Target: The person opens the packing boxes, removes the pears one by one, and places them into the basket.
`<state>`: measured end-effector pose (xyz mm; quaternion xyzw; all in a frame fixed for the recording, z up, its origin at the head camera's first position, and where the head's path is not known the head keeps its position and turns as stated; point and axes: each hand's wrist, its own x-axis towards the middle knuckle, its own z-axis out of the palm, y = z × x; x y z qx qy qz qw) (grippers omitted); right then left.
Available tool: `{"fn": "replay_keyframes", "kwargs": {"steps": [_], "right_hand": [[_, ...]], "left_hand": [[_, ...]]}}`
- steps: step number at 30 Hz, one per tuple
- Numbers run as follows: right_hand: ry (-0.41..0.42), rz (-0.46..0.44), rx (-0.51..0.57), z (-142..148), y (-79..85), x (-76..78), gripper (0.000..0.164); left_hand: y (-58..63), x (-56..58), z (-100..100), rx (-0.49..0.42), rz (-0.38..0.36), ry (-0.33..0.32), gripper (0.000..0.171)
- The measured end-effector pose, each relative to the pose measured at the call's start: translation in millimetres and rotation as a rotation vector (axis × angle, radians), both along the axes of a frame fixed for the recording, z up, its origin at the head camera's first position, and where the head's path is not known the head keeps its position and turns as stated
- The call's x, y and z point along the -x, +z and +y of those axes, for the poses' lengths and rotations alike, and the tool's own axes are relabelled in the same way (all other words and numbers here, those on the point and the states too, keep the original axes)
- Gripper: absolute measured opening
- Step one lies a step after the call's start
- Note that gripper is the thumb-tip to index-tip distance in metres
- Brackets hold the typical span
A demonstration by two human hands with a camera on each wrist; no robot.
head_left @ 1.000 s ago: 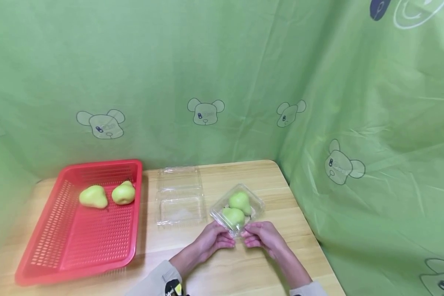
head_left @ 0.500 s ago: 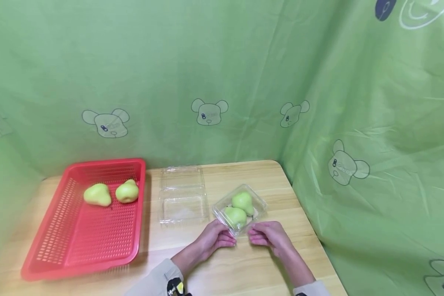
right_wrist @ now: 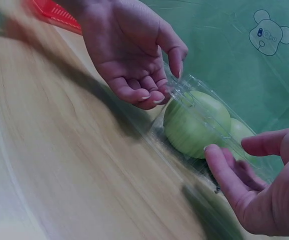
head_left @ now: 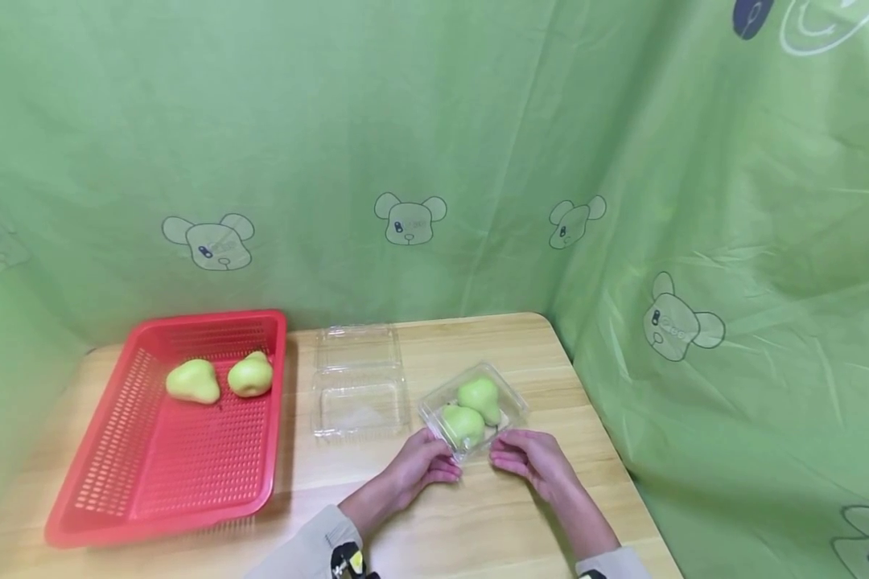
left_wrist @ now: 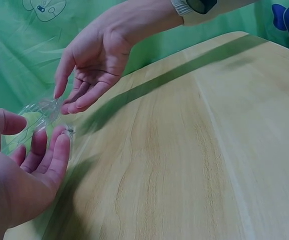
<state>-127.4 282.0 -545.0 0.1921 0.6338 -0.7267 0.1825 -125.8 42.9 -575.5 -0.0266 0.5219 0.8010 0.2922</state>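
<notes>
A clear plastic clamshell (head_left: 438,396) lies on the wooden table (head_left: 442,527) just beyond my two hands, turned so that one corner points back toward me. Through its lid I see two green pears side by side: the nearer pear (head_left: 463,428) sits close to that corner, and the farther pear (head_left: 479,399) lies behind it and a little to the right.

My left hand (head_left: 416,469) pinches the plastic at the near corner, thumb above and the other fingers bent beneath. My right hand (head_left: 536,460) is at the edge to the right of that corner, thumb and fingers curled round the rim; how firmly they press, I can't tell. A narrow gap parts the fingertips of my two hands.

Beyond my left hand, near the packed box, an open clamshell (head_left: 360,408) lies spread out on the wood. Farther left stands the red plastic basket (head_left: 195,466), with a plump pear (head_left: 192,381) and a rounder-looking pear (head_left: 249,375) near its far end. Green cloth (head_left: 405,121) printed with bear faces hangs behind it all.
</notes>
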Motion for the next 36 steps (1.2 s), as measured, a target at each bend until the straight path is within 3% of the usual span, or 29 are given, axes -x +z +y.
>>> {"fn": "replay_keyframes", "kwargs": {"steps": [21,31,36], "right_hand": [[-0.121,-0.001,0.138,-15.8,-6.7,-5.3,0.044],[-0.040,-0.025,0.166,-16.1,-4.2,-9.9,0.046],[-0.063,-0.040,0.155,-9.0,-2.1,-11.8,0.045]], "left_hand": [[-5.4,-7.0,4.2,-0.010,0.007,0.086,0.032],[-3.7,-7.6,11.7,0.005,0.026,0.203,0.031],[-4.2,-8.1,12.8,0.040,0.052,0.246,0.035]]}}
